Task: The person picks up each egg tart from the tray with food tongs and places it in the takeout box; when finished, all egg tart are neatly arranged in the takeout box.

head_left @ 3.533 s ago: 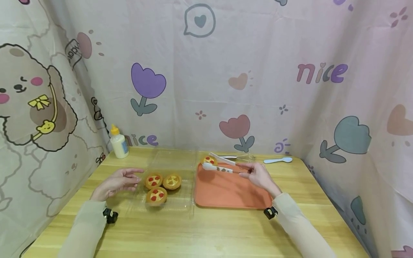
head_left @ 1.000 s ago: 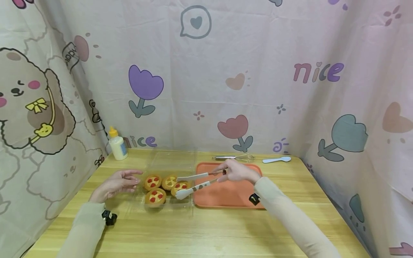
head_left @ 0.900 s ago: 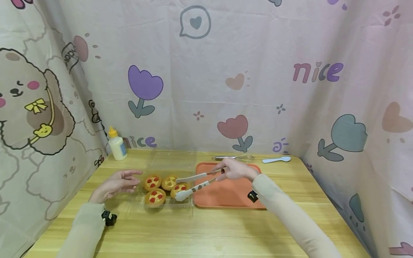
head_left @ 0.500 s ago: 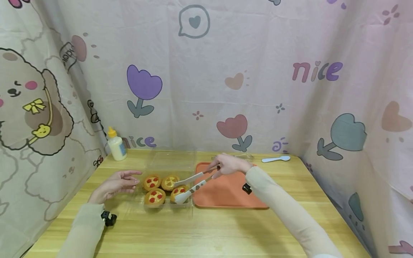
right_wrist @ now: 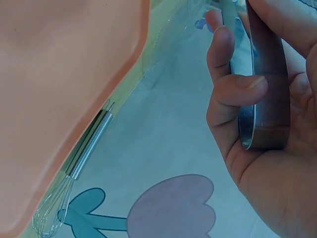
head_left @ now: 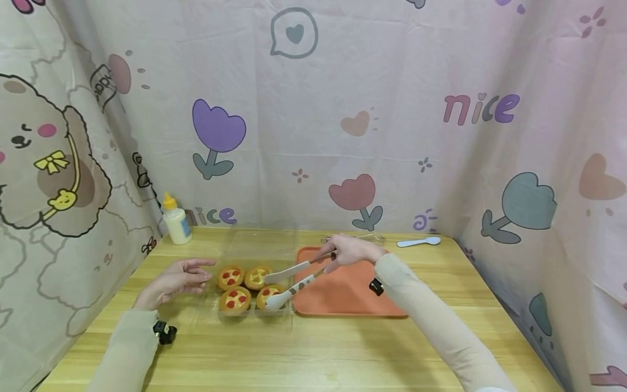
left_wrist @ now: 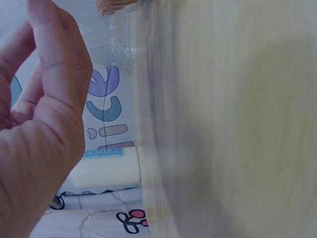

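My right hand [head_left: 346, 250] grips metal tongs [head_left: 302, 283] with pale, spotted tips; in the right wrist view the fingers [right_wrist: 241, 89] curl round their bent metal end [right_wrist: 270, 99]. The tips are spread at the front-right tart [head_left: 269, 296], one over its right side and one behind it. Beside it in the clear plastic box [head_left: 259, 243] sit a yellow-topped tart [head_left: 257, 277] and two red-dotted tarts, one at the back left [head_left: 231, 277] and one at the front left [head_left: 235, 300]. My left hand [head_left: 174, 281] holds nothing, fingers relaxed, just left of the box.
An orange tray [head_left: 350, 294] lies right of the box, under my right hand. Behind it is a whisk [head_left: 374, 238], partly hidden, with a pale blue spoon [head_left: 418, 242] to its right. A white bottle [head_left: 177, 222] with a yellow cap stands at the back left. Patterned curtains surround the table.
The right hand has carried a red-dotted tart with the tongs from the tray's back left into the box's front right. The tongs' tips are now spread. The left hand has barely moved.
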{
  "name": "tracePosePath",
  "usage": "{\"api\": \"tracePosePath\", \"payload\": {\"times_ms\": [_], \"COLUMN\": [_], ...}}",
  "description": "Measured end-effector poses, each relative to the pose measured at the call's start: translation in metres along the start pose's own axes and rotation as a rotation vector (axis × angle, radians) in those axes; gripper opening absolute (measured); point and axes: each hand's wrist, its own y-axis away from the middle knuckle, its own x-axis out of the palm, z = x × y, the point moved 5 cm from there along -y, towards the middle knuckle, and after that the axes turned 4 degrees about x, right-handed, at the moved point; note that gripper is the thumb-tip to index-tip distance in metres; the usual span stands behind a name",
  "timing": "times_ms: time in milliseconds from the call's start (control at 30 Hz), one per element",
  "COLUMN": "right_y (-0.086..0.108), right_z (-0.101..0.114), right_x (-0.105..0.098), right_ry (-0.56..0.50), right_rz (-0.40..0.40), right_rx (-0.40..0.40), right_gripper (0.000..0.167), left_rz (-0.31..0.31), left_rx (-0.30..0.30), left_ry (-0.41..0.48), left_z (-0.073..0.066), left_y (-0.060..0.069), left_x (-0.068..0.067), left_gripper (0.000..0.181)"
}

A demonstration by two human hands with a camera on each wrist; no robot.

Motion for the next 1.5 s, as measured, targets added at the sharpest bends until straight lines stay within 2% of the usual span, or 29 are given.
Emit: {"api": "tracePosePath", "payload": {"times_ms": [267, 467, 800, 1133, 1300, 1500], "right_y": [0.004, 0.012, 0.027, 0.041, 0.049, 0.059], "right_z": [-0.003, -0.012, -0.020, -0.036, -0.045, -0.051], "right_x": [0.000, 0.003, 0.009, 0.013, 0.013, 0.017], "right_ry": [-0.020, -0.048, -0.082, -0.225, -0.200, -0.193], "right_rz": [-0.007, -0.024, -0.118, -0.207, -0.260, -0.310], "right_rx": [-0.015, -0.005, 0.011, 0.025, 0.060, 0.060], "right_gripper": [0.037, 0.038, 0.041, 0.044, 0.046, 0.047], "left_rz": [0.007, 0.000, 0.011, 0.012, 0.011, 0.006], "left_rx": [0.010, -0.005, 0.005, 0.008, 0.000, -0.009], "left_ry": [0.001, 0.006, 0.021, 0.005, 0.013, 0.022], "left_z": [0.000, -0.001, 0.001, 0.001, 0.000, 0.001], "left_y": [0.002, 0.002, 0.001, 0.000, 0.000, 0.000], "left_x": [0.000, 0.001, -0.001, 0.000, 0.001, 0.000], "left_gripper": [0.052, 0.052, 0.047, 0.051, 0.053, 0.054]}}
